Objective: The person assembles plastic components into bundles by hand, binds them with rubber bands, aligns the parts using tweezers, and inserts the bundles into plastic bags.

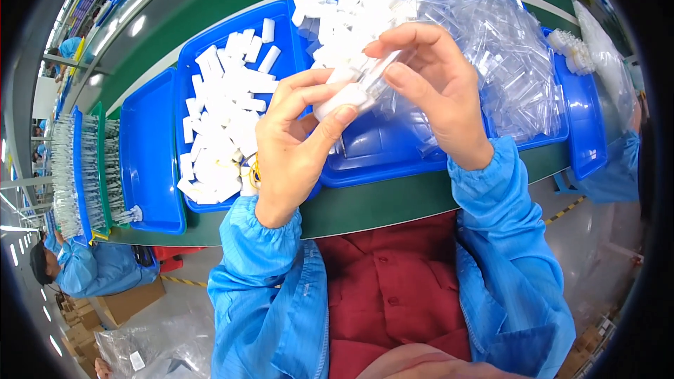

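Note:
My left hand (291, 144) is closed round a white, rounded plastic piece (345, 101), held between thumb and fingers above the middle tray. Thumb and forefinger of my right hand (446, 91) pinch a clear plastic piece (375, 74), which meets the top of the white one. Whether the two are joined I cannot tell. Beyond my hands, the blue middle tray (372, 172) carries a heap of white pieces (351, 17) and a large pile of clear plastic pieces (502, 63). Loose white pieces (223, 105) fill another blue tray (184, 63) on the left.
All the trays stand on a green table (393, 209). Farther left are a blue tray (151, 147) and upright racks (70, 175) of small clear parts. At the right, a small blue tray (586, 133) holds whitish parts (572, 52). A co-worker (95, 267) in blue is at lower left.

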`<state>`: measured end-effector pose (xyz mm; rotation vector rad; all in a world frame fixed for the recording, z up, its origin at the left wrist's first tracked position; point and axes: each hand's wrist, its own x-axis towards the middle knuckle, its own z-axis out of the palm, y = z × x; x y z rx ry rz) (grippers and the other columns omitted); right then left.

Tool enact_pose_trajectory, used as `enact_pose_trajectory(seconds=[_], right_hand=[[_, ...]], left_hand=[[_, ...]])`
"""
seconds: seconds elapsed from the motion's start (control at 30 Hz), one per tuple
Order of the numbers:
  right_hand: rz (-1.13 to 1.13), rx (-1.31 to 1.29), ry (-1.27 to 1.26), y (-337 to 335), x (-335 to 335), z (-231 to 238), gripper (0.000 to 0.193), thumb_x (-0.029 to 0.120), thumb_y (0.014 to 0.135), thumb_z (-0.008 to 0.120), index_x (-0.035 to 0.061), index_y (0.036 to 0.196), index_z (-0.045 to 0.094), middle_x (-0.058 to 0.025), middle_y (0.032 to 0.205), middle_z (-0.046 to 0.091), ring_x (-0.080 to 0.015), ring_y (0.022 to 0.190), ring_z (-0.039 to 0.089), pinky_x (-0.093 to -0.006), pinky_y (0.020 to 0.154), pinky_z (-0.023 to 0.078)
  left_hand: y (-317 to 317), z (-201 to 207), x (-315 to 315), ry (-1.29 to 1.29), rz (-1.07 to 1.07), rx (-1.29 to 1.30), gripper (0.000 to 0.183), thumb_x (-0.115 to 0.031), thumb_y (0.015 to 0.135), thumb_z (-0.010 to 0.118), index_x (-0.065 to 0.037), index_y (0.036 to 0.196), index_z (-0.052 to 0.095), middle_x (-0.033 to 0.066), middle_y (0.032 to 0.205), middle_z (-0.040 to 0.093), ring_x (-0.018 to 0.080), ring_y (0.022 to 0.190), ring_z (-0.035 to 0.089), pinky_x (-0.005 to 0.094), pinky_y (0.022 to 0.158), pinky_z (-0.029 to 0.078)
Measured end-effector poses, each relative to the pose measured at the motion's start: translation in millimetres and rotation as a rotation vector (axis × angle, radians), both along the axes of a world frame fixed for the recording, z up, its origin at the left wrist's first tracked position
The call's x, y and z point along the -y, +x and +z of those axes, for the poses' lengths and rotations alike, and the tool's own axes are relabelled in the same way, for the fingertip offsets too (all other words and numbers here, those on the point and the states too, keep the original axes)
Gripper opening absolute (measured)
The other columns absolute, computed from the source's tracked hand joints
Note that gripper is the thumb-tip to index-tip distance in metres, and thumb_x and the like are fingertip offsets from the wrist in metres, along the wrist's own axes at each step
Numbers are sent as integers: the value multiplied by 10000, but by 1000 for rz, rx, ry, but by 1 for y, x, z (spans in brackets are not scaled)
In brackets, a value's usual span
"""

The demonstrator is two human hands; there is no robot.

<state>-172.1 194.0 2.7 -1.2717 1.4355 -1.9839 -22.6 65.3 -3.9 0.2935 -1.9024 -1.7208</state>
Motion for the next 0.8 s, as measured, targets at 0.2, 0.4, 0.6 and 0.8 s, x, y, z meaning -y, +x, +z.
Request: enact_pose_trajectory(seconds=[0.2, 0.4, 0.6, 0.8], right_hand=[[-1, -43, -118, 6, 0, -9, 319, 27, 919, 623, -12, 1217, 514, -142, 1141, 632, -188, 1055, 613, -321, 947, 479], [-67, -80, -164, 10, 5, -15, 299, 16, 915, 631, -7, 1193, 524, -143, 1156, 624, -202, 1096, 608, -323, 968, 471], [49, 40, -102, 2, 0, -8, 285, 24, 904, 650, -2, 1167, 543, -131, 1161, 627, -201, 1088, 611, -333, 974, 467], [-75, -104, -94, 9, 3, -14, 277, 45, 885, 677, 17, 1143, 579, -97, 1123, 644, -180, 1071, 613, -324, 964, 464]], left_hand=[[-2, -4, 0, 73, 21, -46, 227, -19, 869, 708, 10, 1092, 678, 109, 1229, 537, 193, 1075, 595, 307, 850, 556], [-1, -4, -6, -104, 53, -44, 231, -5, 865, 707, 7, 1095, 684, 111, 1232, 529, 190, 1070, 592, 306, 848, 552], [0, -3, 0, -5, 34, -41, 208, -16, 877, 697, 8, 1083, 689, 115, 1222, 528, 191, 1076, 588, 308, 850, 549], [-2, -5, -3, -122, 111, -69, 206, -1, 868, 700, 12, 1074, 690, 123, 1210, 538, 197, 1087, 589, 300, 845, 556]])
